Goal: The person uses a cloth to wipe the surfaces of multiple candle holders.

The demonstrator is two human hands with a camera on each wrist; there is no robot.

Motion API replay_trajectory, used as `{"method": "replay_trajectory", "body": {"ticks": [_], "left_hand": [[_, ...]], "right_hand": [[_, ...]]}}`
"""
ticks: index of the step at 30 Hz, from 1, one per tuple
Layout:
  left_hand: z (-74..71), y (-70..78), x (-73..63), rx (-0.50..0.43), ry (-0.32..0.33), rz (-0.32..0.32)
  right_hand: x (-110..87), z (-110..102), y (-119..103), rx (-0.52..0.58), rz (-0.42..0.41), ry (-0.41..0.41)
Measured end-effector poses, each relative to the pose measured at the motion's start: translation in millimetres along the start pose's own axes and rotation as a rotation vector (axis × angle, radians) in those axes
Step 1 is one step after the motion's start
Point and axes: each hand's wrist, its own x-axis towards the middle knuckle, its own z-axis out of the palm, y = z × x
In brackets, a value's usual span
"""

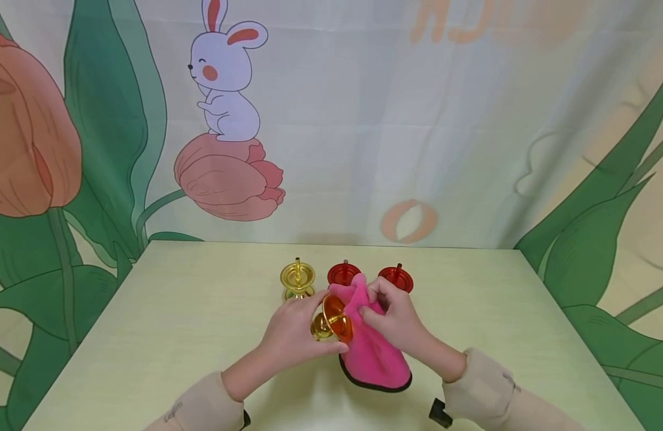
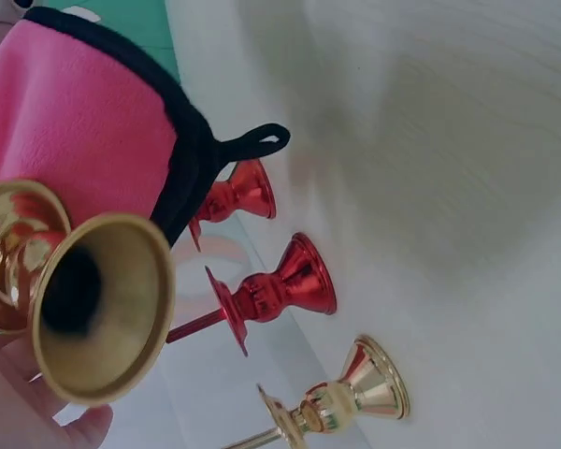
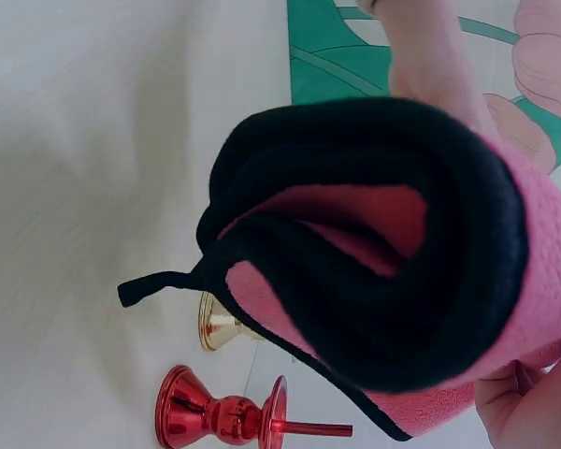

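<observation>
My left hand [image 1: 289, 330] grips a gold candle holder [image 1: 321, 326] with a spike in its dish, tilted so that the dish faces right. In the left wrist view, the hollow underside of its base [image 2: 136, 327] faces the camera. My right hand [image 1: 400, 318] pinches a pink cloth [image 1: 375, 359] with a black edge, the cloth lying against the dish of the holder. Gathered at the top, the cloth hangs down over the table. In the right wrist view, its folded black hem [image 3: 467, 309] hides most of the right hand and the holder.
Behind the hands, a gold candle holder [image 1: 297, 276] and two red ones, a middle one [image 1: 339, 272] and a right one [image 1: 396, 278], stand upright in a row on the pale table [image 1: 175, 335]. A printed curtain [image 1: 331, 120] hangs behind the table's far edge.
</observation>
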Motion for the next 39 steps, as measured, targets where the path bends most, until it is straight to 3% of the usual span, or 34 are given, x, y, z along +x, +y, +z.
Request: {"method": "replay_trajectory", "body": {"ticks": [6,12,16,20,25,31,39], "left_hand": [[3.6,0.6,0.6,-0.033,0.055,-0.001],[-0.2,-2.7,1.9,0.023,0.039,0.021],[-5.8,-4.7,2.9,0.077,-0.002,0.039],[-10.5,-4.9,5.0,0.166,-0.044,0.055],[-12.0,-0.7,9.5,0.293,-0.062,0.154],[-9.0,1.0,12.1,0.321,-0.054,0.214],[-6.3,-5.5,12.1,0.318,-0.017,0.256]], "right_hand": [[0.2,2.8,16.2,0.064,0.031,0.019],[-0.8,-1.7,35.6,0.137,0.047,-0.046],[0.4,-13.8,36.4,0.094,0.099,-0.087],[4.6,-23.7,31.7,0.011,0.136,-0.042],[8.5,-20.3,21.3,-0.055,0.112,-0.039],[0.1,-5.2,15.2,-0.205,-0.047,-0.098],[-6.5,0.1,29.8,-0.480,-0.496,-0.142]]}}
